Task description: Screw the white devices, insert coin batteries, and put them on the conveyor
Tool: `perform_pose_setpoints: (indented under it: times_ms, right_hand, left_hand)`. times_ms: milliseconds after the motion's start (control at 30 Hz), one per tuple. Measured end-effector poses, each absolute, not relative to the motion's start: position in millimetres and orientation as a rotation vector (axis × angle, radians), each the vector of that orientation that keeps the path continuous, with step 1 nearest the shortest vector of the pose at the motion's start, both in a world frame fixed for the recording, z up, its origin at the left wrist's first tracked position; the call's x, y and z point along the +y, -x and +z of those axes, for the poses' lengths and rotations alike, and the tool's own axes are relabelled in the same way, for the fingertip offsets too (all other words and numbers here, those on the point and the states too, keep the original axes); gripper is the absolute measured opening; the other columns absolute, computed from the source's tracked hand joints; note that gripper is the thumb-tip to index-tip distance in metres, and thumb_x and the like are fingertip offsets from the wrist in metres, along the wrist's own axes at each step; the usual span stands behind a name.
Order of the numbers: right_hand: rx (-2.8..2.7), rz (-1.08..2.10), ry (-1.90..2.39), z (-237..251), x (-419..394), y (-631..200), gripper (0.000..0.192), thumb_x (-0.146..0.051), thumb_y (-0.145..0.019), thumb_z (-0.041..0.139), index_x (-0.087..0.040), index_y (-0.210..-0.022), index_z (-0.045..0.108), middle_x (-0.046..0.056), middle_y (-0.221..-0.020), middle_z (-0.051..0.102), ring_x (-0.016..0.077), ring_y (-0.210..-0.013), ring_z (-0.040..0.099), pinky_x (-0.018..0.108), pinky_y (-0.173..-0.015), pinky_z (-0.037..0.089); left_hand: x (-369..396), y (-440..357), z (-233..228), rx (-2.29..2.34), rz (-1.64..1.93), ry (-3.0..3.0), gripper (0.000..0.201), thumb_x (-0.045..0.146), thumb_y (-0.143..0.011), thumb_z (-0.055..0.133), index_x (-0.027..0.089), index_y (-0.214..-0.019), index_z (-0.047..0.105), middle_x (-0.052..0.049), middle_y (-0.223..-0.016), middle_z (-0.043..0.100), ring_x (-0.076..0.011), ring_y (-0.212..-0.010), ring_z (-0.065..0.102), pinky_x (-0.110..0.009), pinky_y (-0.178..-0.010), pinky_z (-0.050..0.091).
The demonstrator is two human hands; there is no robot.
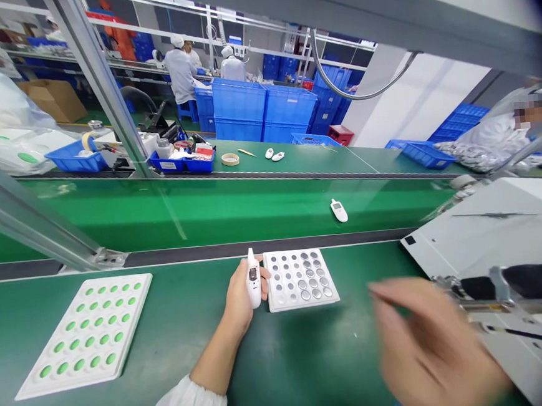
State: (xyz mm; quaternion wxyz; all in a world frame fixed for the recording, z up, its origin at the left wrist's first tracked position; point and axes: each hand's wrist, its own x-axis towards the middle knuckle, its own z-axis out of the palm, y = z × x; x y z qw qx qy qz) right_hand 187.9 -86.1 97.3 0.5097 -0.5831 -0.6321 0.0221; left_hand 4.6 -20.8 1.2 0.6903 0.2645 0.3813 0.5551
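My left hand (239, 293) is closed around a white handheld device (254, 285) shaped like an ear thermometer, its narrow tip pointing up. A small dark recess shows on the side facing me. Just right of that hand lies a white tray (302, 305) with several silver round discs (314, 293) like coin cells in its right columns; its left columns show smaller grey and dark circles. My right hand (432, 346) is motion-blurred over the bench at the right. Its fingers are curled, with thumb and forefinger pinched together; anything between them is too blurred to make out.
A white tray with green round pockets (80, 343) lies at the left. Another white device (339, 211) rests on the green conveyor belt (252, 207) beyond the bench. A metal-and-black tool arm (507, 291) and a white machine (498, 222) stand at the right. A metal post (102, 85) rises at left.
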Motion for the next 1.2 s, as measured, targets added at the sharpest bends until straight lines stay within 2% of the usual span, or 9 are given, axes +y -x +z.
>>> perform_pose_setpoints:
  times_ms: [100,167,400,533,633,700,767,900,1200]
  right_hand:
    - [-1.850,0.060,1.662,70.8,-72.3,-184.9,0.015,-0.027,-0.088,0.052,-0.020,-0.089,0.066,0.002,-0.085,0.061,0.0147,-0.073,0.058,0.025,-0.056,0.045]
    - [-1.991,0.098,1.814,51.8,-64.5,-183.9,0.013,-0.020,-0.084,0.052,-0.023,-0.089,0.063,0.001,-0.088,0.059,0.0145,-0.075,0.058,0.025,-0.056,0.042]
    - [-2.007,0.123,1.826,27.1,-59.1,-183.4,0.007,-0.018,-0.079,0.053,-0.022,-0.084,0.056,0.002,-0.090,0.057,0.0172,-0.077,0.057,0.024,-0.051,0.038]
    - [-2.001,0.112,1.716,30.9,-58.8,-186.7,0.011,-0.013,-0.075,0.059,-0.021,-0.080,0.054,-0.001,-0.078,0.058,0.0153,-0.066,0.055,0.024,-0.049,0.039]
    - [-1.989,0.078,1.535,32.6,-60.3,-182.7,0.010,-0.013,-0.079,0.062,-0.022,-0.079,0.057,-0.003,-0.070,0.060,0.0132,-0.060,0.055,0.025,-0.053,0.043]
    - [-1.947,0.013,1.379,32.2,-62.7,-173.8,0.010,-0.013,-0.083,0.062,-0.023,-0.087,0.061,-0.001,-0.077,0.066,0.0140,-0.067,0.059,0.028,-0.063,0.047]
    - [-1.897,-0.071,1.240,30.8,-65.5,-161.2,0.018,-0.009,-0.084,0.062,-0.023,-0.096,0.062,0.001,-0.084,0.070,0.0150,-0.075,0.062,0.030,-0.069,0.048]
    - [-1.874,-0.210,1.095,28.1,-69.3,-139.5,0.030,0.000,-0.079,0.065,-0.024,-0.097,0.064,-0.001,-0.081,0.073,0.0151,-0.072,0.063,0.030,-0.064,0.047]
    - [-1.879,-0.314,1.078,28.7,-68.9,-133.3,0.030,0.002,-0.076,0.067,-0.023,-0.093,0.064,-0.002,-0.084,0.074,0.0154,-0.067,0.062,0.029,-0.060,0.047]
  left_hand:
    - [-22.3,-4.0,1.2,0.775,1.218,-0.623,0.060,0.065,-0.084,0.049,0.011,-0.108,0.057,-0.004,-0.071,0.064,-0.0107,-0.045,0.049,-0.023,-0.043,0.040]
    - [-22.3,-4.1,-0.4,0.765,1.201,-0.644,0.061,0.067,-0.084,0.047,0.012,-0.108,0.057,-0.005,-0.071,0.066,-0.0109,-0.045,0.050,-0.023,-0.043,0.039]
    - [-20.4,-5.9,-5.9,0.795,1.213,-0.656,0.063,0.068,-0.083,0.050,0.011,-0.107,0.059,-0.007,-0.075,0.068,-0.0121,-0.048,0.054,-0.022,-0.043,0.041]
    - [-19.6,-5.9,-6.0,0.799,1.222,-0.642,0.062,0.067,-0.083,0.051,0.011,-0.108,0.060,-0.006,-0.076,0.067,-0.0120,-0.050,0.055,-0.022,-0.044,0.042]
    - [-19.6,-5.5,-6.5,0.797,1.228,-0.632,0.062,0.068,-0.083,0.050,0.012,-0.108,0.059,-0.006,-0.076,0.067,-0.0123,-0.050,0.055,-0.022,-0.043,0.041]
    - [-21.0,-5.3,-6.4,0.796,1.221,-0.648,0.062,0.067,-0.084,0.048,0.012,-0.109,0.059,-0.006,-0.076,0.067,-0.0118,-0.048,0.054,-0.022,-0.043,0.040]
    - [-24.0,-5.6,-4.9,0.790,1.197,-0.688,0.062,0.067,-0.086,0.045,0.012,-0.111,0.059,-0.006,-0.074,0.066,-0.0111,-0.044,0.052,-0.023,-0.043,0.040]
    - [-32.9,-7.3,3.4,0.761,1.143,-0.756,0.064,0.069,-0.086,0.043,0.014,-0.115,0.059,-0.007,-0.082,0.068,-0.0110,-0.046,0.051,-0.025,-0.045,0.041]
    - [-39.6,-5.3,14.4,0.760,1.087,-0.870,0.068,0.072,-0.085,0.042,0.014,-0.116,0.060,-0.009,-0.088,0.067,-0.0105,-0.050,0.050,-0.026,-0.049,0.040]
